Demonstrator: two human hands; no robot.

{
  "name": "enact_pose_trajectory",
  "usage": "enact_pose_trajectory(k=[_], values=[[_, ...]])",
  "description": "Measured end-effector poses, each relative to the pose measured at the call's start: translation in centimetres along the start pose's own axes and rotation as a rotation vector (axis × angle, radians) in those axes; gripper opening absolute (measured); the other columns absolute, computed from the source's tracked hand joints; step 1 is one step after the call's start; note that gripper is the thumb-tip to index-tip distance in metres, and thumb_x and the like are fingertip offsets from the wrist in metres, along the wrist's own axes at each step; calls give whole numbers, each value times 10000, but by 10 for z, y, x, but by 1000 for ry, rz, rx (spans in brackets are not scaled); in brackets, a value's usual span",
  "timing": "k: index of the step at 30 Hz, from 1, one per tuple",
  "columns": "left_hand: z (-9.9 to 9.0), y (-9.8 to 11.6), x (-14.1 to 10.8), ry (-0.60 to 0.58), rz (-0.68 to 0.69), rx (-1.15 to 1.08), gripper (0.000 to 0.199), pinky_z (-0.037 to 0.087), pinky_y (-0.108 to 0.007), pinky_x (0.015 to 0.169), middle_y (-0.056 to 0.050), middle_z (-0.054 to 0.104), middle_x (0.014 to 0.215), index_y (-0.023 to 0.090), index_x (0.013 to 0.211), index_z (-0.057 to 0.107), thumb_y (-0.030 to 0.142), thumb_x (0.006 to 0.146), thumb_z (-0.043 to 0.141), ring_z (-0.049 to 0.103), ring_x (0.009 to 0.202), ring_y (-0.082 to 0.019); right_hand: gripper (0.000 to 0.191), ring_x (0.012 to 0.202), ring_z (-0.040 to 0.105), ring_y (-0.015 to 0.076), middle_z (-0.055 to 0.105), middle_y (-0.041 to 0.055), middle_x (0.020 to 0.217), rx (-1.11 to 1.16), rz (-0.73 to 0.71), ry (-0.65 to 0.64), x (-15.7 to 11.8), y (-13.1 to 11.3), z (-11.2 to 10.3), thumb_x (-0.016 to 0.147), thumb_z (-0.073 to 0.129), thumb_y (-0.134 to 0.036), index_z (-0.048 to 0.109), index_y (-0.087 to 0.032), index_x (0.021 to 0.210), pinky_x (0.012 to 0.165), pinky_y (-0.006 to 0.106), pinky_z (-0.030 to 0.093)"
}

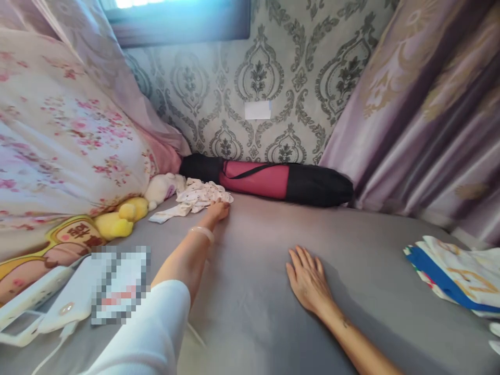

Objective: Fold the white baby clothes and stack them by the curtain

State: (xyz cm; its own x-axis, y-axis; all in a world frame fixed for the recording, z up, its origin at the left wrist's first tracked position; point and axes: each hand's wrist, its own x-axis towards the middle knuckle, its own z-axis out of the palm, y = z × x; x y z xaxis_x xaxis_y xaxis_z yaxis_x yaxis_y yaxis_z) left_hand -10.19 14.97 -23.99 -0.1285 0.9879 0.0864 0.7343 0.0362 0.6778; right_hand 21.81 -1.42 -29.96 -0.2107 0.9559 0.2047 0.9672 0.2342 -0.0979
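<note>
My left hand reaches far forward, its fingers curled at the right edge of a crumpled white garment with small dots. Those fingers look closed on the cloth. On the grey sheet, right of centre, my right hand lies flat with its fingers spread and nothing in it. Just behind the garment, against the wall, rests a long black and dark pink bag.
Plush toys, one white and one yellow, line the left side. Nearer are a white device with a cable and a blurred packet. Folded clothes lie at the right. Curtains hang on both sides.
</note>
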Motion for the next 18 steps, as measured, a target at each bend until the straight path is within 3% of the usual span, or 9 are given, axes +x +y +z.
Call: enact_pose_trajectory(k=[4, 9, 14, 18], values=[[12, 1, 1, 55, 46, 145, 91, 368, -360, 965, -142, 584, 1131, 71, 814, 552, 105, 860, 482, 410, 1223, -277, 543, 1403, 304, 275, 384, 110, 1505, 18, 12, -8, -1, -1, -4, 967, 245, -393, 468, -165, 1407, 1142, 504, 188], [28, 13, -19, -30, 92, 220, 124, 374, -327, 954, -116, 642, 998, 129, 821, 579, 27, 776, 524, 533, 1077, -233, 530, 1387, 324, 295, 408, 131, 1486, 7, -2, 5, -2, -1, -6, 964, 271, -378, 487, -145, 1388, 1126, 514, 200], [50, 32, -79, -136, 128, 189, 197, 426, -271, 788, -56, 656, 890, 171, 964, 588, 121, 774, 584, 597, 870, -195, 517, 1379, 330, 296, 402, 133, 1490, 6, -6, 11, -2, 0, -4, 961, 284, -361, 478, -150, 1391, 1114, 522, 205], [63, 57, -134, -226, 186, 117, 315, 415, -225, 664, -12, 651, 790, 176, 1047, 590, 309, 772, 665, 578, 737, -163, 522, 1385, 315, 293, 395, 135, 1494, -4, -12, -1, -2, 0, -4, 967, 272, -360, 465, -138, 1398, 1118, 509, 194]])
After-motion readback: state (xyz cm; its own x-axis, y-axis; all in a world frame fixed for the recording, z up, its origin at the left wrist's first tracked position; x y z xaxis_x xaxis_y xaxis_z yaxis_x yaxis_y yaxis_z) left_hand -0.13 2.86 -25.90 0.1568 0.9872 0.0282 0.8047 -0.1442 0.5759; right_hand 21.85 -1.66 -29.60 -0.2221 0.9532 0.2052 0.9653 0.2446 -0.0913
